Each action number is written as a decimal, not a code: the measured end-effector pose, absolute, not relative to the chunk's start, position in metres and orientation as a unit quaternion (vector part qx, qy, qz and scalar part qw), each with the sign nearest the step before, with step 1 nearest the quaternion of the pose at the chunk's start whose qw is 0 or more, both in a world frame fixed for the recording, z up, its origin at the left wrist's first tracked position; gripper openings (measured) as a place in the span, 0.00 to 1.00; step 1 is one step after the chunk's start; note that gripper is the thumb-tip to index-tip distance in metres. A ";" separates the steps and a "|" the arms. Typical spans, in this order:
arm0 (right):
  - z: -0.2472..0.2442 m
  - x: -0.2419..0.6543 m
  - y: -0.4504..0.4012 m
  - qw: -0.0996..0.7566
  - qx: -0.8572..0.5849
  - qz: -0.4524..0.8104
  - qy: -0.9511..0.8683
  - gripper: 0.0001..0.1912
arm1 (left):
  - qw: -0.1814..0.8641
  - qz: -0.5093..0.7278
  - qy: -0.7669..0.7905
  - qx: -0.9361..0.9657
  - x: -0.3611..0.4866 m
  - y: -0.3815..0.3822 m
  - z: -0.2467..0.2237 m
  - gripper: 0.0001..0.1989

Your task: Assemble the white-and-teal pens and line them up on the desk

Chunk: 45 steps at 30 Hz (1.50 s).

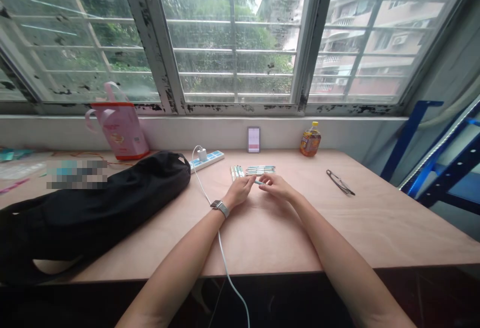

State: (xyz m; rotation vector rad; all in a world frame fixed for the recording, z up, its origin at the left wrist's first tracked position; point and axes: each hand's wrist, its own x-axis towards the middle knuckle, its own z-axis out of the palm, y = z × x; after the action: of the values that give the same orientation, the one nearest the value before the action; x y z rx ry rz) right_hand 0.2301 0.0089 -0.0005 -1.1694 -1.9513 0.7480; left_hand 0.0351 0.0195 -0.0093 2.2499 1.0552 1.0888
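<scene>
My left hand [240,191] and my right hand [275,187] meet at the middle of a light plywood table [262,233]. A slim pen [258,182] with a pale blue tip runs between them, and its barrel is mostly hidden by my fingers. Just beyond my fingertips, several pens [260,170] lie side by side in a row. A small group of teal and white pens [236,172] lies to their left, close to my left hand.
A black fabric bag [93,203] lies along the left. A white cable crosses under my left wrist from a power strip [206,161]. A phone [253,140], an amber bottle [310,140], a pink bag [119,127] and eyeglasses [340,182] stand or lie around. Blue metal shelving [442,168] stands right.
</scene>
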 end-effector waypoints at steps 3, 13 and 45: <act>-0.001 0.228 0.007 0.336 -0.464 0.296 -0.765 0.10 | 0.200 0.384 0.386 0.814 0.035 0.019 -0.009 0.30; -0.001 0.227 0.008 0.338 -0.467 0.267 -0.772 0.12 | 0.192 0.355 0.389 0.828 0.036 0.019 -0.009 0.27; -0.002 0.227 0.009 0.331 -0.485 0.210 -0.782 0.10 | 0.161 0.327 0.396 0.843 0.036 0.022 -0.012 0.23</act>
State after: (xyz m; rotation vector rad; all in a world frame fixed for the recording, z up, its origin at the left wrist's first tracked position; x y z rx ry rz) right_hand 0.2274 0.0089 -0.0022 -1.2684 -2.0442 0.5494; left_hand 0.0355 0.0224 -0.0121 2.4064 1.1310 0.9335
